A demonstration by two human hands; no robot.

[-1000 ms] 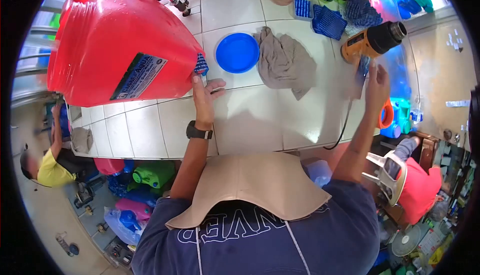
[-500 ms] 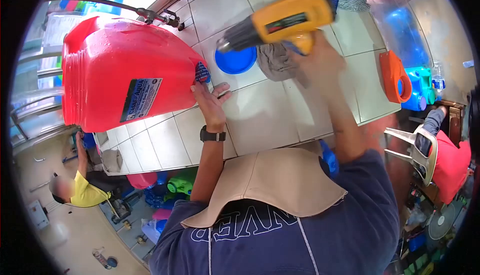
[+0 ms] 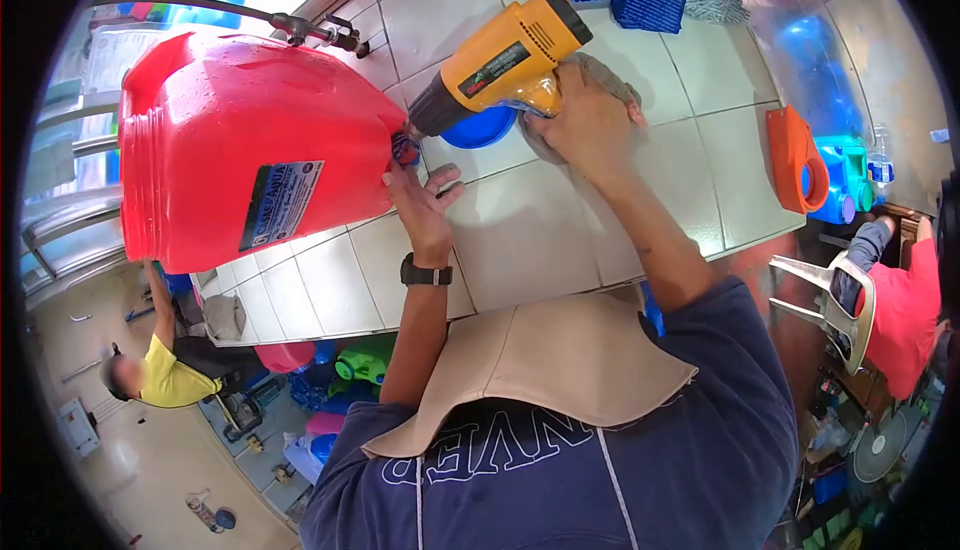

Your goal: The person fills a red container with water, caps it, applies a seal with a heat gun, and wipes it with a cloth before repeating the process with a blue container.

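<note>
My right hand is wrapped round the handle of a yellow and black heat gun. The gun's nozzle points down and left, close to a small cap with printed blue wrap on the jug's right end. A large red water jug lies on its side with a label on it. Beside the cap, my left hand is palm up, fingers apart, its tips at the jug's edge. Behind the nozzle lies a blue round lid. A grey cloth is partly hidden by my right hand.
White tiles cover the counter. A metal tap stands behind the jug. Blue printed seal stacks lie at the back, an orange handled piece at the right. One person in yellow is left, another in red right.
My right hand has swung the heat gun left and down, bringing its nozzle to the cap. My left hand and the jug have barely moved.
</note>
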